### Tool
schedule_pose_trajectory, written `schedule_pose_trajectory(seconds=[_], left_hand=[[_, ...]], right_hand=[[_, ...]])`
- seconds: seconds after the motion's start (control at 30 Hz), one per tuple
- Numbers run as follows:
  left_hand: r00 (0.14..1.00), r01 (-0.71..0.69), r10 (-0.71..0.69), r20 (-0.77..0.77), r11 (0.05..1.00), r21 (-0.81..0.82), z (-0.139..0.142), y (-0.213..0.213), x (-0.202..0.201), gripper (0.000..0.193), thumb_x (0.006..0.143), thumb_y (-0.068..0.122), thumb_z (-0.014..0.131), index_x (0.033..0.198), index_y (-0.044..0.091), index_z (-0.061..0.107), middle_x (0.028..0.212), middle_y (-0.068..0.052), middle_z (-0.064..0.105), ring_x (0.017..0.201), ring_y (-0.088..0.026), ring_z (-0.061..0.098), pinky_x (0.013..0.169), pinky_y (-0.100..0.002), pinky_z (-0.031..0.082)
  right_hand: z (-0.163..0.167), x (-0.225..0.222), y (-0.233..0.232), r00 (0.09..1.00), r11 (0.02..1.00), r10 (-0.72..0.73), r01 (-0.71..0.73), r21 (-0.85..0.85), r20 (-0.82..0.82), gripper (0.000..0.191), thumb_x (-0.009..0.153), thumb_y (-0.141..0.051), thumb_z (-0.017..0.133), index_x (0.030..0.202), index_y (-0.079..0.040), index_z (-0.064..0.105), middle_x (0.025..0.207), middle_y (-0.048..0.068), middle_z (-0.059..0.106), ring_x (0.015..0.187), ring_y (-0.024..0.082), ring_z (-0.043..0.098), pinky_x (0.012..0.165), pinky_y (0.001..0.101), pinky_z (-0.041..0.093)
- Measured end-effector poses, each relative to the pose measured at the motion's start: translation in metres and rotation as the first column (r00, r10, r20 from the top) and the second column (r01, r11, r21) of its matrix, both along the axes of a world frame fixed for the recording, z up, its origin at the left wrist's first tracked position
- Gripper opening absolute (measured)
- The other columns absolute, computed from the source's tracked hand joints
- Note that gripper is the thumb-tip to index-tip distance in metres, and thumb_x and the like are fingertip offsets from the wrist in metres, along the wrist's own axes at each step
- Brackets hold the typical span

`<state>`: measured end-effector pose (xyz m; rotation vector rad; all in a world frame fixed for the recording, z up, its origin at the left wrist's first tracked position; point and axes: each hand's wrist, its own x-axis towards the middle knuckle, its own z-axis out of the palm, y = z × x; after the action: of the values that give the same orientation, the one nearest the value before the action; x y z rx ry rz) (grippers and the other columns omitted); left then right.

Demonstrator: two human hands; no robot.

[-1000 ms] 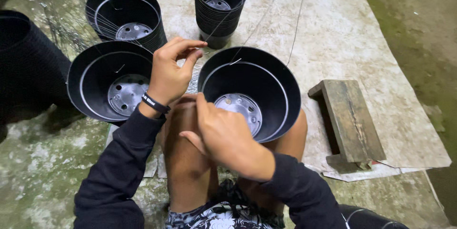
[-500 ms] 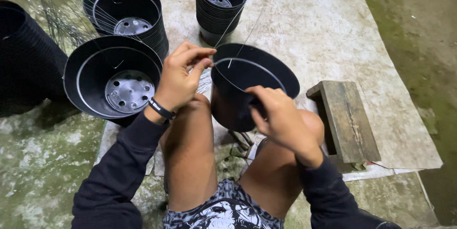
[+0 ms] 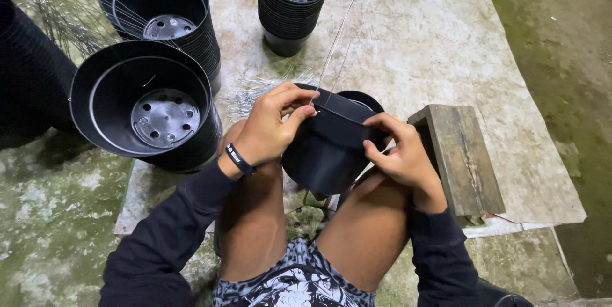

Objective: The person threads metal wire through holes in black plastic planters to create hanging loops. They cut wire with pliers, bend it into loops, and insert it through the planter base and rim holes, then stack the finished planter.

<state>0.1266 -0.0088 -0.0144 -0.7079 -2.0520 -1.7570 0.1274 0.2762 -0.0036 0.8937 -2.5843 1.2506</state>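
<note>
Hands work a thin wire [image 3: 336,33] onto a black plastic pot [image 3: 328,147], which is tipped on its side between the seated person's bare knees. The left hand [image 3: 271,125] is closed, fingertips pinching the wire at the pot's rim. The right hand [image 3: 398,151] curls around the rim's other side, steadying it. Fastening the wire to the rim looks to be the step in hand — next would likely call for a firm pinch and a steady pot. Stacks of black pots [image 3: 150,106] stand nearby; a wooden block [image 3: 462,157] sits to the right.
</note>
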Motion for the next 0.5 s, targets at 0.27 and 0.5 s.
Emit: schedule_pose_trajectory(seconds=[0.27,0.5], left_hand=[[0.998,-0.032,0.034,0.047,0.998,-0.053,0.0002,0.0086,0.0017,0.022,0.095,0.003,0.068,0.116,-0.002,0.071,0.098,-0.010,0.069,0.086,-0.018,0.072,0.075,-0.027,0.057],[0.999,-0.021,0.023,0.036,0.999,-0.040,-0.0019,0.0062,0.0014,0.022,0.095,0.003,0.069,0.117,-0.002,0.071,0.100,-0.011,0.069,0.091,-0.018,0.073,0.079,-0.027,0.059]], right_hand=[[0.0016,0.0011,-0.0022,0.999,0.998,-0.046,0.045,0.049,0.007,0.032,0.082,-0.013,0.075,0.110,-0.002,0.067,0.096,0.010,0.072,0.090,0.017,0.070,0.082,0.0297,0.054],[0.0027,0.0021,-0.0036,0.999,1.000,-0.023,0.023,0.005,0.045,0.031,0.083,-0.011,0.074,0.111,-0.001,0.066,0.097,0.010,0.073,0.093,0.018,0.071,0.084,0.0299,0.055]])
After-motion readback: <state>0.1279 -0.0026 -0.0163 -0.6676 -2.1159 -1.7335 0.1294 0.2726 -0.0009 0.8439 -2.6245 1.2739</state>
